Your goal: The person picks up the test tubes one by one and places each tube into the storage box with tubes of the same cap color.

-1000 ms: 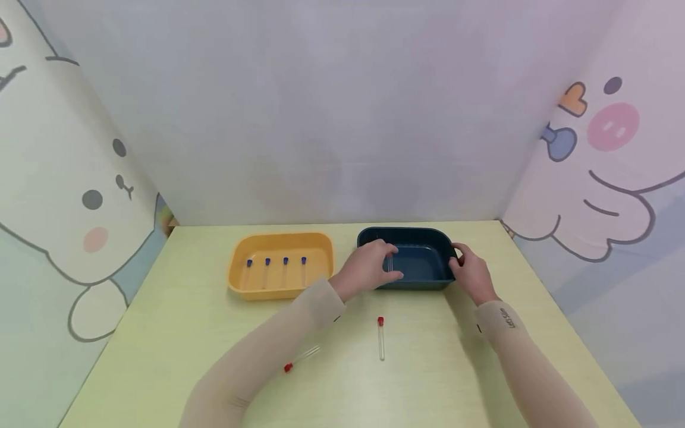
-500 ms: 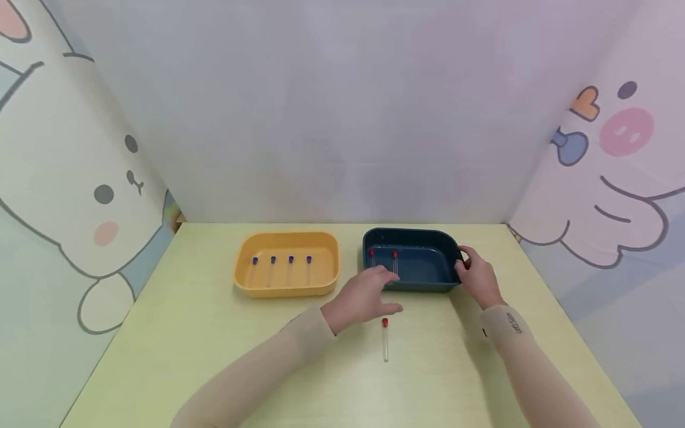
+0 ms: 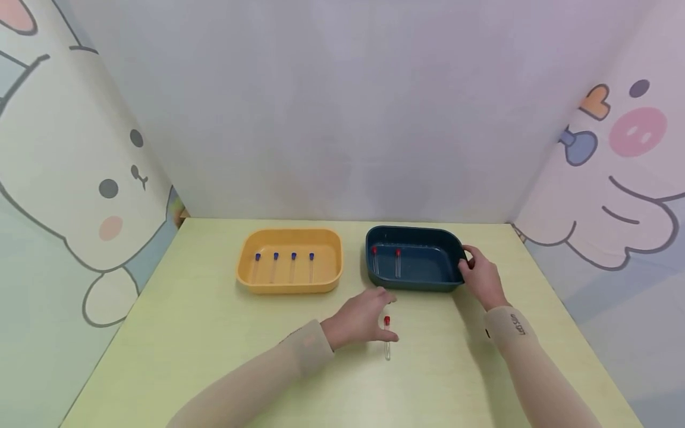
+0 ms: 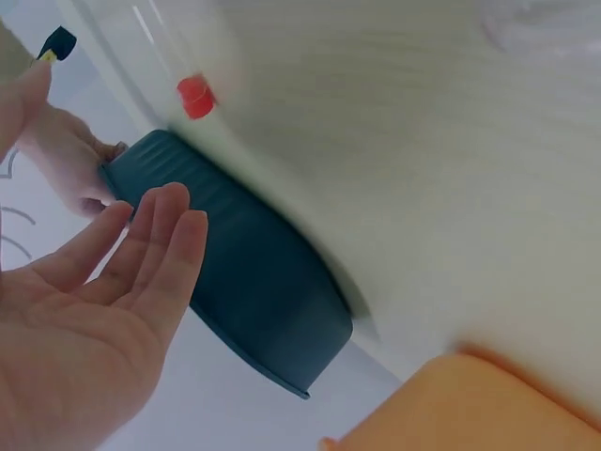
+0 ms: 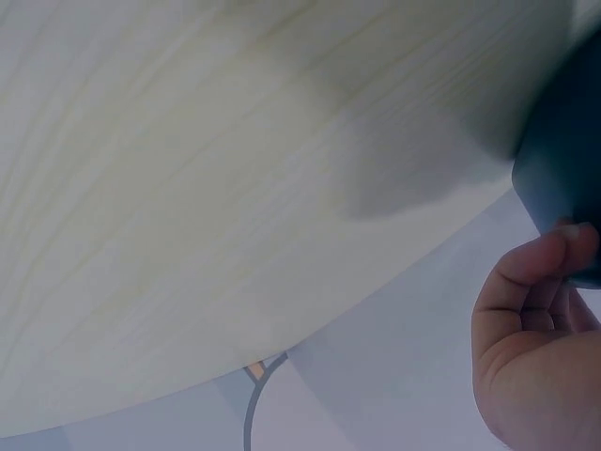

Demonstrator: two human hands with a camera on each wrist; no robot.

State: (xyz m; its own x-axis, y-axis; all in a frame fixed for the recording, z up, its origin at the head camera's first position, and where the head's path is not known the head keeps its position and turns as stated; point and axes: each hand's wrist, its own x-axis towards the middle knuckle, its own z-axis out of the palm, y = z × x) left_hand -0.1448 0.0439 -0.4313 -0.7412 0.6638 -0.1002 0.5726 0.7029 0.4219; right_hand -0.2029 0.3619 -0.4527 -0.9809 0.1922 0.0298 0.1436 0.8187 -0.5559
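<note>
In the head view my left hand [image 3: 361,320] hovers with thumb and fingers spread over a red-capped test tube [image 3: 387,352] lying on the table. The left wrist view shows this hand [image 4: 103,310] holding nothing, apart from the tube's red cap [image 4: 195,97]. My right hand [image 3: 483,279] grips the right end of a dark blue tray [image 3: 420,286], thumb on its rim. Inside that tray lie two red-capped test tubes, a left one [image 3: 375,261] and a right one [image 3: 398,266], side by side.
A yellow tray [image 3: 289,289] stands left of the dark one, with several blue-capped test tubes [image 3: 294,267] in a row. A pale wall [image 3: 342,119] rises behind the table [image 3: 428,368], with cartoon-printed panels on both sides.
My left hand let go of a red-capped tube in the dark tray and came back to the loose one. Another tube, lower left earlier, is out of sight where my sleeve lies. Right hand keeps its grip.
</note>
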